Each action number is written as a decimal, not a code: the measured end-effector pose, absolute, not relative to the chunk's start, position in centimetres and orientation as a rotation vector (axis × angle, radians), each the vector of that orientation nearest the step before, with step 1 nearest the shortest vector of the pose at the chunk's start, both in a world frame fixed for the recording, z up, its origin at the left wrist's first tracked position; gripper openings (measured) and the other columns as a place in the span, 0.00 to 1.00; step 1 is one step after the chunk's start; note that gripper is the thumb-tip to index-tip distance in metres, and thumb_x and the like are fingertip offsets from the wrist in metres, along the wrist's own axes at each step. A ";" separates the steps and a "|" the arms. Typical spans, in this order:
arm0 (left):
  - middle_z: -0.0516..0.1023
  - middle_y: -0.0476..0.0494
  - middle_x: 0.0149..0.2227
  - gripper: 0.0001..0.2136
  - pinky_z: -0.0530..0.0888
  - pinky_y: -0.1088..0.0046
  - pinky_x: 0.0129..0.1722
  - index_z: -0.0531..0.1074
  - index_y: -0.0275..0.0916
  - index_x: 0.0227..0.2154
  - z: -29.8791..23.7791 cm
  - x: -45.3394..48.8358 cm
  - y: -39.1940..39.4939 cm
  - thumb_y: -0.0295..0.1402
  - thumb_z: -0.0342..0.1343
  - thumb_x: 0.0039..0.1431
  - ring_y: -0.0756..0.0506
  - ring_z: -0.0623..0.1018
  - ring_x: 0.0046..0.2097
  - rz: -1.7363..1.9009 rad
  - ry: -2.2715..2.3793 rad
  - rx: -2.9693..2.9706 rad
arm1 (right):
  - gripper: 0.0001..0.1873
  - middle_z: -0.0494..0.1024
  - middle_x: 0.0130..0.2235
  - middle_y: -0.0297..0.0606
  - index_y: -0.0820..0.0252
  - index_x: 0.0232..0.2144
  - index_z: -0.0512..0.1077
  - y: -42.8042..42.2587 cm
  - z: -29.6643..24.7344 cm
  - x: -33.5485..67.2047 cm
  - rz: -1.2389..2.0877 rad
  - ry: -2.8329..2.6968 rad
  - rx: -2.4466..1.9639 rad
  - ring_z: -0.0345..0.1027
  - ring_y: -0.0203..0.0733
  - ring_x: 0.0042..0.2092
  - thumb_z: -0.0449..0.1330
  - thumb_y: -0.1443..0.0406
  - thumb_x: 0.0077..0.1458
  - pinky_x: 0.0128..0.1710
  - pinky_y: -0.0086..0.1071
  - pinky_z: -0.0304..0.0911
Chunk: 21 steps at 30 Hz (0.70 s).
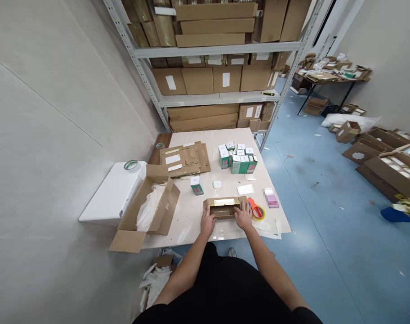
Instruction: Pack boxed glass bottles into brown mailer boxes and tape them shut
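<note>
A small cardboard box (221,215) lies near the table's front edge, with a white label on its upper panel and a dark gap along its front. At its left end my left hand (207,222) grips the edge, thumb and fingers around the cardboard. My right hand (242,217) holds the right end, its fingers at the gap. Whatever is inside the box cannot be made out. Just right of that hand are a red tape dispenser (255,208) and a roll of yellowish tape (260,213).
Several green-and-white cartons (238,164) stand at the back right; one carton (196,185) stands apart. Flattened cardboard (183,161) lies at the back left. An open box (171,202) with white packing stands left. A shelf rack (218,48) rises behind the table.
</note>
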<state>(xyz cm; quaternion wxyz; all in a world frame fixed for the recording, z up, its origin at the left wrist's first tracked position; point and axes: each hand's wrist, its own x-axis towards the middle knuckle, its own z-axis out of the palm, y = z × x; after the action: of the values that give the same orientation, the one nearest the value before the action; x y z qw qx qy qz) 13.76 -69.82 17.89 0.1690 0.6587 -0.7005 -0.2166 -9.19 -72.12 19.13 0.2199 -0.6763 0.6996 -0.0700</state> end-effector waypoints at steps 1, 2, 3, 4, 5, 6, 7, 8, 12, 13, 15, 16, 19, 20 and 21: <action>0.45 0.49 0.77 0.04 0.63 0.49 0.71 0.81 0.41 0.36 18.5 13.7 -69.6 0.29 0.61 0.62 0.33 0.47 0.76 -0.599 -1.991 1.841 | 0.25 0.52 0.75 0.42 0.48 0.62 0.73 -72.5 19.7 -9.2 -0.212 1.942 -1.885 0.35 0.66 0.76 0.53 0.63 0.65 0.70 0.63 0.40; 0.45 0.49 0.77 0.05 0.63 0.49 0.71 0.81 0.41 0.36 19.2 13.7 -69.5 0.28 0.60 0.62 0.34 0.47 0.76 -0.584 -1.985 1.819 | 0.27 0.52 0.75 0.43 0.48 0.64 0.71 -72.9 20.3 -9.1 -0.230 1.948 -1.899 0.36 0.66 0.76 0.53 0.64 0.64 0.70 0.63 0.40; 0.45 0.49 0.77 0.05 0.63 0.49 0.71 0.81 0.41 0.37 20.0 13.7 -69.3 0.28 0.60 0.62 0.35 0.47 0.76 -0.567 -1.971 1.805 | 0.29 0.52 0.75 0.43 0.48 0.66 0.68 -73.4 20.8 -9.0 -0.248 1.950 -1.914 0.36 0.66 0.76 0.54 0.64 0.63 0.70 0.62 0.41; 0.45 0.48 0.77 0.05 0.63 0.49 0.71 0.81 0.42 0.37 20.7 13.7 -69.1 0.28 0.60 0.63 0.35 0.48 0.76 -0.551 -1.954 1.801 | 0.31 0.52 0.75 0.43 0.48 0.68 0.66 -73.8 21.4 -8.9 -0.264 1.949 -1.930 0.37 0.65 0.76 0.54 0.64 0.63 0.70 0.62 0.41; 0.45 0.48 0.77 0.05 0.63 0.48 0.71 0.81 0.42 0.37 21.4 13.8 -69.0 0.28 0.60 0.63 0.34 0.49 0.76 -0.534 -1.934 1.799 | 0.32 0.51 0.75 0.43 0.49 0.69 0.64 -74.2 21.9 -8.7 -0.277 1.942 -1.948 0.38 0.65 0.75 0.55 0.64 0.62 0.69 0.61 0.42; 0.45 0.48 0.77 0.05 0.63 0.48 0.71 0.81 0.42 0.37 22.0 14.0 -68.8 0.28 0.61 0.63 0.34 0.49 0.76 -0.517 -1.915 1.798 | 0.33 0.51 0.76 0.43 0.49 0.69 0.63 -74.6 22.5 -8.4 -0.288 1.930 -1.965 0.39 0.64 0.75 0.55 0.64 0.62 0.69 0.61 0.43; 0.44 0.48 0.77 0.05 0.63 0.48 0.72 0.81 0.42 0.38 22.7 14.2 -68.7 0.28 0.60 0.63 0.34 0.49 0.76 -0.501 -1.899 1.795 | 0.33 0.51 0.76 0.43 0.49 0.69 0.63 -75.0 23.0 -8.1 -0.296 1.914 -1.982 0.40 0.64 0.75 0.54 0.63 0.62 0.69 0.60 0.44; 0.43 0.49 0.77 0.05 0.62 0.49 0.72 0.81 0.42 0.38 23.3 14.4 -68.5 0.29 0.60 0.64 0.34 0.50 0.76 -0.482 -1.886 1.790 | 0.32 0.51 0.75 0.44 0.50 0.68 0.63 -75.3 23.5 -7.8 -0.301 1.894 -1.997 0.43 0.64 0.74 0.54 0.63 0.63 0.68 0.60 0.45; 0.41 0.50 0.77 0.08 0.64 0.52 0.72 0.82 0.42 0.40 25.2 15.8 -67.7 0.30 0.57 0.67 0.35 0.50 0.76 -0.407 -1.835 1.819 | 0.32 0.55 0.74 0.49 0.52 0.69 0.61 -76.3 25.4 -5.9 -0.317 1.836 -2.041 0.56 0.62 0.68 0.53 0.64 0.63 0.66 0.57 0.49; 0.41 0.51 0.77 0.08 0.64 0.53 0.72 0.82 0.42 0.41 25.5 16.2 -67.4 0.31 0.57 0.67 0.36 0.49 0.76 -0.394 -1.817 1.837 | 0.34 0.57 0.72 0.50 0.52 0.71 0.58 -76.4 25.7 -5.4 -0.322 1.824 -2.052 0.58 0.61 0.66 0.53 0.64 0.64 0.66 0.56 0.50; 0.41 0.51 0.77 0.08 0.64 0.54 0.71 0.82 0.42 0.40 26.0 17.0 -66.7 0.32 0.56 0.68 0.36 0.50 0.76 -0.390 -1.777 1.874 | 0.38 0.63 0.68 0.53 0.53 0.74 0.50 -76.6 26.1 -4.5 -0.329 1.792 -2.079 0.62 0.60 0.63 0.52 0.64 0.64 0.65 0.55 0.51; 0.42 0.51 0.77 0.08 0.65 0.55 0.71 0.82 0.42 0.40 26.1 17.4 -66.3 0.32 0.56 0.68 0.36 0.51 0.76 -0.399 -1.755 1.888 | 0.40 0.66 0.65 0.53 0.53 0.75 0.46 -76.6 26.3 -4.0 -0.324 1.770 -2.097 0.63 0.60 0.62 0.52 0.64 0.64 0.65 0.55 0.52; 0.45 0.51 0.77 0.08 0.66 0.56 0.71 0.82 0.42 0.39 26.2 18.3 -64.6 0.33 0.57 0.67 0.36 0.56 0.74 -0.447 -1.677 1.935 | 0.44 0.66 0.65 0.53 0.50 0.76 0.39 -76.8 26.6 -2.8 -0.289 1.695 -2.160 0.61 0.63 0.63 0.53 0.64 0.64 0.65 0.57 0.52; 0.47 0.51 0.76 0.09 0.65 0.56 0.71 0.83 0.42 0.40 26.3 18.5 -64.0 0.34 0.57 0.67 0.36 0.57 0.74 -0.460 -1.653 1.951 | 0.45 0.62 0.67 0.53 0.49 0.76 0.39 -77.0 26.7 -2.3 -0.277 1.670 -2.180 0.58 0.65 0.65 0.55 0.63 0.64 0.65 0.58 0.51; 0.49 0.51 0.76 0.09 0.65 0.55 0.71 0.83 0.43 0.40 26.4 18.6 -63.3 0.35 0.57 0.67 0.36 0.57 0.74 -0.470 -1.637 1.963 | 0.45 0.57 0.71 0.53 0.47 0.76 0.40 -77.1 26.8 -1.9 -0.270 1.647 -2.202 0.53 0.68 0.68 0.56 0.63 0.64 0.65 0.60 0.49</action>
<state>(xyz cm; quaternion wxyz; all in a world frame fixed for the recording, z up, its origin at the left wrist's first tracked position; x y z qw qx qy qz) 18.60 -63.27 26.42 0.2680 0.7278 -0.6068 -0.1742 -1.85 -77.15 26.83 0.1884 -0.7827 0.5855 -0.0959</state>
